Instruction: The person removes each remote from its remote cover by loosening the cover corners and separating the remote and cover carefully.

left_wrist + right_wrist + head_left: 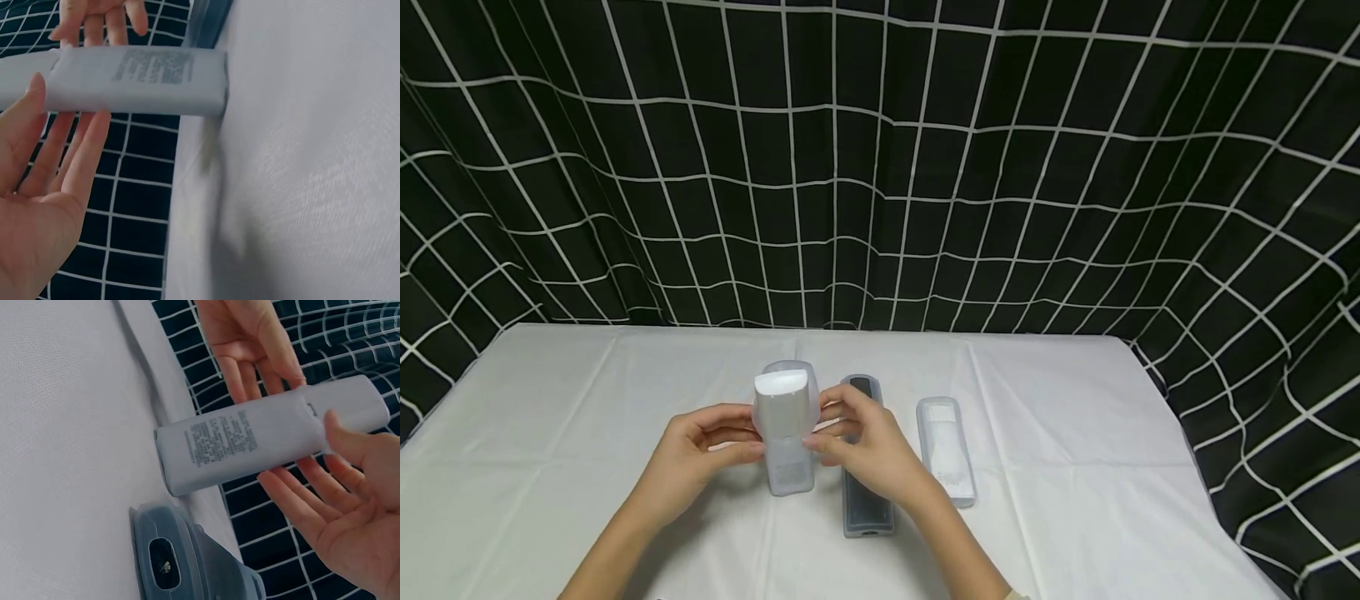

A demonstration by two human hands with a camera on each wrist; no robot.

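A white remote control (785, 400) stands upright in a translucent sleeve (790, 475), its upper end bare and the sleeve's flared mouth spreading around it. My left hand (700, 440) holds the sleeve at its left side between thumb and fingers. From the right, my right hand (872, 450) holds the opposite side the same way. Small print shows through the sleeve's lower back (222, 439) in the right wrist view. The lower end of the sleeve (209, 84) is close to the tabletop; whether it touches, I cannot tell.
A dark remote control (868, 510) in a translucent cover lies partly beneath my right hand. Farther right lies a white remote control (946, 454) in a clear cover. White cloth covers the table (1075, 500); a black curtain with a white grid (880, 167) hangs behind it.
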